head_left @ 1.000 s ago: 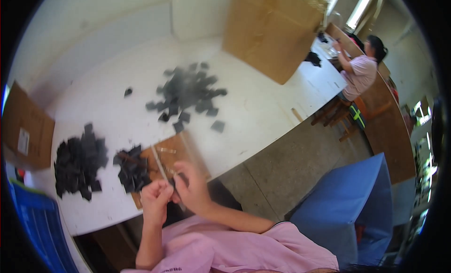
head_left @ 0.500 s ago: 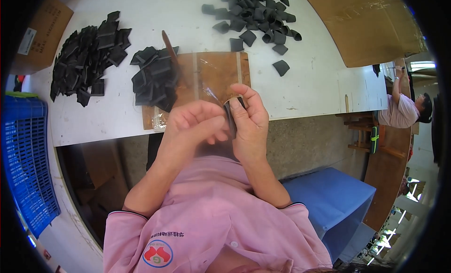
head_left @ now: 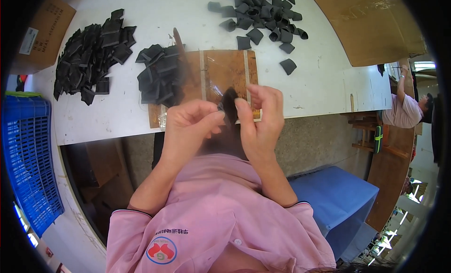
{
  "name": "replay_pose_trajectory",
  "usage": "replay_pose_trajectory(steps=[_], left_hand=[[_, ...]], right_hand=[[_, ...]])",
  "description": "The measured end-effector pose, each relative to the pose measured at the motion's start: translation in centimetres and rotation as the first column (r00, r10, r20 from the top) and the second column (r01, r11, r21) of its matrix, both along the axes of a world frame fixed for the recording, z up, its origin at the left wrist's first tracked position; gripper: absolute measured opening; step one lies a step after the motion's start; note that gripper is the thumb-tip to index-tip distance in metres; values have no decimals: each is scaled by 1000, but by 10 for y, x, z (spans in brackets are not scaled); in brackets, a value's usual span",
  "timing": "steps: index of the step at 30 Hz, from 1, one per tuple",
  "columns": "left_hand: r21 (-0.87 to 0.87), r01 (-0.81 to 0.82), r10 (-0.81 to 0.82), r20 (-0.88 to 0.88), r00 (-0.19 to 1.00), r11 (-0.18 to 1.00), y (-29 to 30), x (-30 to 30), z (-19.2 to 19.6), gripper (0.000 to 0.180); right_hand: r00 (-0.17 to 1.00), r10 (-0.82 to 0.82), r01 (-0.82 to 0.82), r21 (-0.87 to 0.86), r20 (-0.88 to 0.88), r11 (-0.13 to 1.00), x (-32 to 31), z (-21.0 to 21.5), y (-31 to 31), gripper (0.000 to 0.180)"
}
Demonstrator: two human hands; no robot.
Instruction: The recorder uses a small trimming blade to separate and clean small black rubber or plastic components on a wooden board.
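In front of my chest, over the table's near edge, a small dark fabric piece [head_left: 229,105] stands upright between my hands. The pinched thumb and fingertips of my left hand [head_left: 190,127] hold its left side. My right hand [head_left: 263,120] is at its other side, thumb tip against or very close to the piece, the fingers apart from the thumb. Behind them lies a brown board [head_left: 225,66] with pale strips. A pile of flat black pieces [head_left: 159,78] overlaps the board's left side. A thin brown upright stick [head_left: 181,50], blurred, rises beside that pile.
A larger heap of flat black pieces [head_left: 87,57] lies left on the white table [head_left: 319,92]. Rounded, open-ended black pieces [head_left: 260,12] are scattered at the back. Cardboard boxes [head_left: 44,33] flank the table. A blue crate [head_left: 30,155] stands left, a blue box [head_left: 333,193] right. Another person [head_left: 406,111] sits far right.
My right hand has moved right and its thumb and fingers have parted. The dark piece, earlier gripped in it with a tan edge showing, now stands at my left fingertips. The view shifted slightly.
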State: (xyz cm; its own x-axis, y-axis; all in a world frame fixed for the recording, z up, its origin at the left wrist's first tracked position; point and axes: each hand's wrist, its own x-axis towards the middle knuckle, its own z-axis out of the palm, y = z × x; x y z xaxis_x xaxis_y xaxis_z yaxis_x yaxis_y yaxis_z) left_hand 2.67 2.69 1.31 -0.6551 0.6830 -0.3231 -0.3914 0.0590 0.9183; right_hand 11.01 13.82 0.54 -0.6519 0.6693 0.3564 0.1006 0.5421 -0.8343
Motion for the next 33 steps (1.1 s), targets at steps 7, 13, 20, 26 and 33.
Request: replay_pose_trajectory(steps=[7,13,20,26,33], left_hand=[[-41,-138,75,-669,739,990,2,13,-7,7],[50,-376,336,-569,751,925,5,6,-16,8],[363,-112,-54,418,907,925,-1,-18,8,15],[215,-291,291,33,956,932,5,-24,17,16],[723,-347,-347,624,700,597,0,-60,52,21]], right_hand=[[980,195,-195,15,-29,981,-1,11,-9,14],[996,86,-81,398,6,914,-18,-12,-20,11],[943,196,-320,-891,-268,322,-23,-4,2,7],[850,286,-461,-888,-443,-7,-35,16,2,15],[764,576,-622,-572,-291,535,-84,91,25,24]])
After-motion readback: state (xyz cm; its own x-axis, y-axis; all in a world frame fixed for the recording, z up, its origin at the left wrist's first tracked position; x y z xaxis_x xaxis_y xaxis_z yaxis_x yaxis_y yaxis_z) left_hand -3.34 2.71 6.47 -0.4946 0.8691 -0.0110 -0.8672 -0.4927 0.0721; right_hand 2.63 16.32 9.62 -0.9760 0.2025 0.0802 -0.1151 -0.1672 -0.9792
